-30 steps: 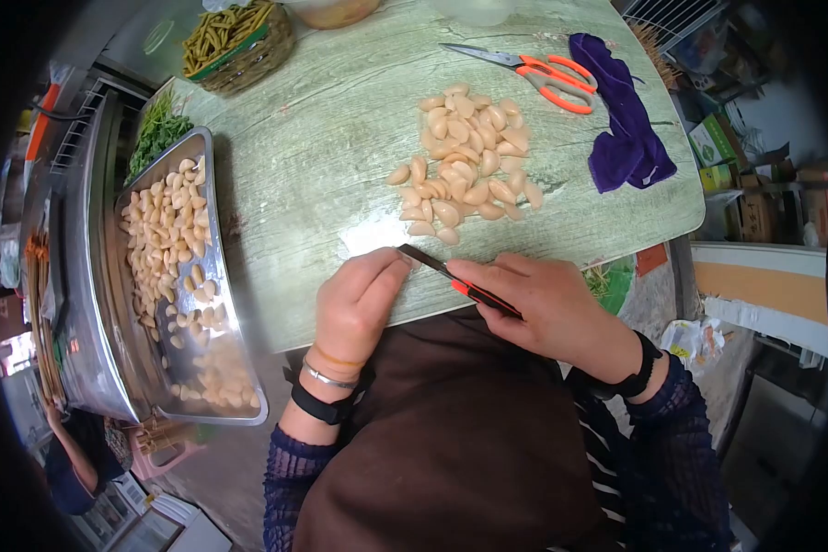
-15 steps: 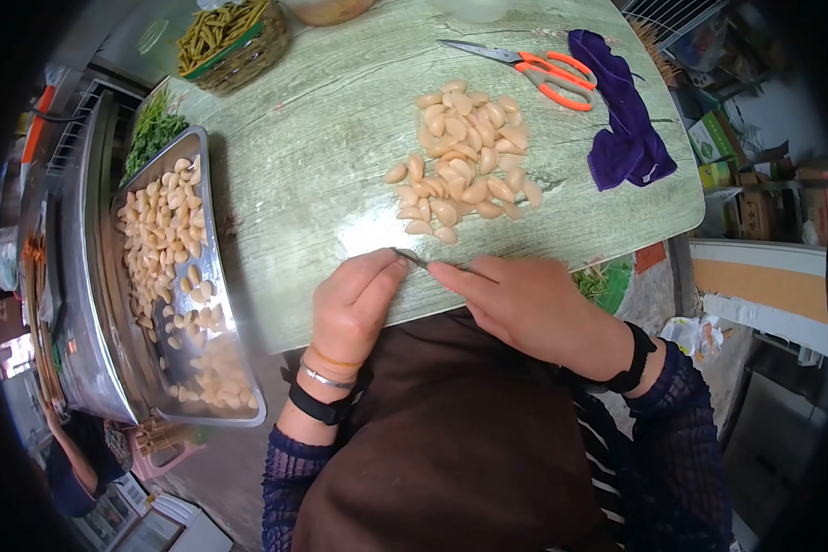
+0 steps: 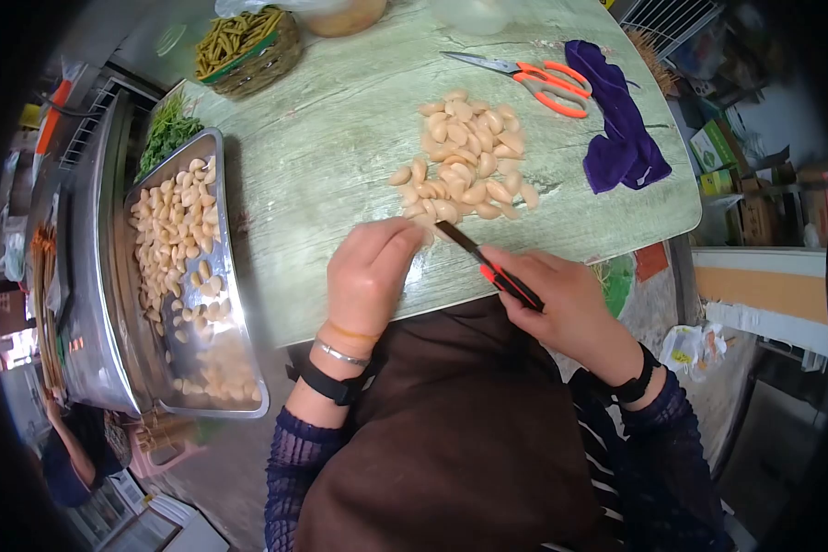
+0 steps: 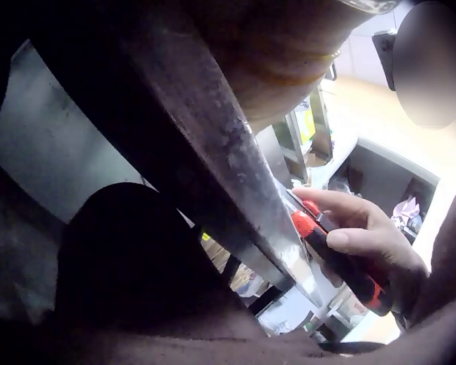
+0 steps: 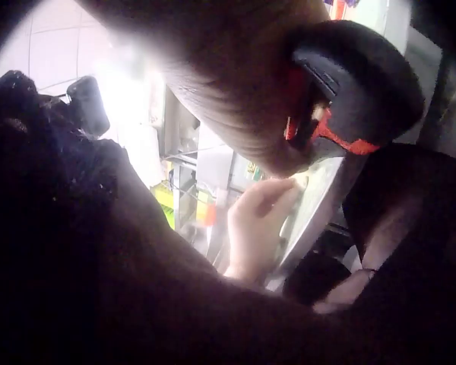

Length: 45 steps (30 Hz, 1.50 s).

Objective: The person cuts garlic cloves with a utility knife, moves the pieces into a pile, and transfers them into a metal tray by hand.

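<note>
In the head view my right hand (image 3: 566, 299) grips a knife (image 3: 515, 283) by its black-and-red handle. Its narrow dark blade points up and left toward the left fingertips. My left hand (image 3: 368, 271) is at the near edge of a loose pile of pale, clove-like pieces (image 3: 469, 152), pinching one pale piece (image 3: 426, 232) between thumb and fingers. The fingers partly cover that piece. From the left wrist, the knife handle (image 4: 342, 270) shows in the right hand (image 4: 372, 232). The right wrist view shows the left hand (image 5: 254, 224) beyond the handle (image 5: 365, 84).
A metal tray (image 3: 248, 340) of similar pieces stands at left, with green herbs (image 3: 170, 129) behind it. Orange-handled scissors (image 3: 534, 78) and a purple cloth (image 3: 616, 120) lie at the table's (image 3: 313, 138) back right. A basket of green pods (image 3: 248, 55) stands at the back left.
My left hand has moved forward and right to the pile's near edge. The right hand has turned and drawn right, so the knife's blade and handle show clearly, apart from the left fingers.
</note>
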Tool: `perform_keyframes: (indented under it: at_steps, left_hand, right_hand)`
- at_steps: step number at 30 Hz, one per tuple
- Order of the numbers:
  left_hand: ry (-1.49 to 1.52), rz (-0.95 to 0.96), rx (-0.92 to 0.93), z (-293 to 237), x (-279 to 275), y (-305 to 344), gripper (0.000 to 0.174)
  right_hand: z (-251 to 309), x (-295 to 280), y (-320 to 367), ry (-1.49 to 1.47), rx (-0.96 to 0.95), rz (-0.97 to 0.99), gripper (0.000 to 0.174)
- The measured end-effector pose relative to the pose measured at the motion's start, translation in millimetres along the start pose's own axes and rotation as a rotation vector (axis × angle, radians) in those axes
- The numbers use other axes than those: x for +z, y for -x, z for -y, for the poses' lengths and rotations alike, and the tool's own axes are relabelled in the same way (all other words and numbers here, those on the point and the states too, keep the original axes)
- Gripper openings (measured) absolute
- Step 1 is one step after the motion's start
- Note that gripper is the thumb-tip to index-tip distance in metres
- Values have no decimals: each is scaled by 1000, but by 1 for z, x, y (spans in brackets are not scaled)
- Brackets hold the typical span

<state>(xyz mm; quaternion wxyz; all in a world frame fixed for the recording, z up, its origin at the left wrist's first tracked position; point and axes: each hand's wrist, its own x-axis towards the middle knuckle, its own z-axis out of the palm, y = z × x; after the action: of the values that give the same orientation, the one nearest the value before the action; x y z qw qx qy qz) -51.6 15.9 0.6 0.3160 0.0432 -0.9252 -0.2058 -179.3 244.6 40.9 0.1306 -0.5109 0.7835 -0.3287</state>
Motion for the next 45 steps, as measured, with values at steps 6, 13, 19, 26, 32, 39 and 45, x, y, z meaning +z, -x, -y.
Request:
perform_keyframes:
  at_steps: [6, 13, 19, 26, 32, 39, 45]
  left_hand:
    - [25, -8, -398, -2, -55, 18, 33]
    - [21, 88, -389, -2, -60, 57, 32]
    - [52, 107, -163, 0, -37, 38, 37]
    - [58, 45, -92, -13, -13, 23, 28]
    - [80, 30, -120, -13, -8, 22, 28]
    - [74, 23, -67, -13, -8, 24, 29]
    - [77, 65, -62, -10, -12, 26, 26]
  right_hand:
    - [4, -10, 6, -16, 51, -4, 56]
    - [17, -1, -1, -22, -18, 55, 57]
    - [19, 2, -1, -1, -14, 113, 54]
    - [14, 13, -4, -22, -31, 141, 57]
    - [13, 16, -8, -39, -33, 158, 50]
    - [12, 11, -11, -32, -23, 188, 50]
    - [12, 9, -10, -34, -1, 130, 53]
